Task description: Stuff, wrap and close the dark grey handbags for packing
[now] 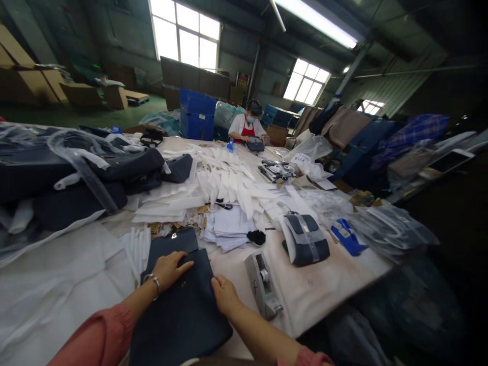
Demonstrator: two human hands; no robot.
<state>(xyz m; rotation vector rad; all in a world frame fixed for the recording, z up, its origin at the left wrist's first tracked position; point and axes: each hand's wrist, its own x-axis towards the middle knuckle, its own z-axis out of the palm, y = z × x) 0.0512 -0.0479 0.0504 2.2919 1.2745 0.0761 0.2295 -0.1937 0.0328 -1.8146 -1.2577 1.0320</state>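
Observation:
A dark navy bag (179, 310) lies at the near edge of the table, its flap folded up at the far end with a small metal clasp. My left hand (171, 269), with a bracelet at the wrist, rests on top of the bag, fingers apart and pointing right. At the bag's right edge, my right hand (225, 294) pinches the rim between thumb and curled fingers. Just right of it stands a grey tape dispenser (263, 285). Beyond it, a smaller navy bag (306, 239) with a pale strip round it lies on the table.
Dark bags (76, 173) with plastic-wrapped handles pile up at the left. White foam sheets (224, 178) and white cloths (230, 227) spread across the middle. A blue tape dispenser (347, 236) and plastic bags (396, 231) lie right. A person (247, 127) works at the far end.

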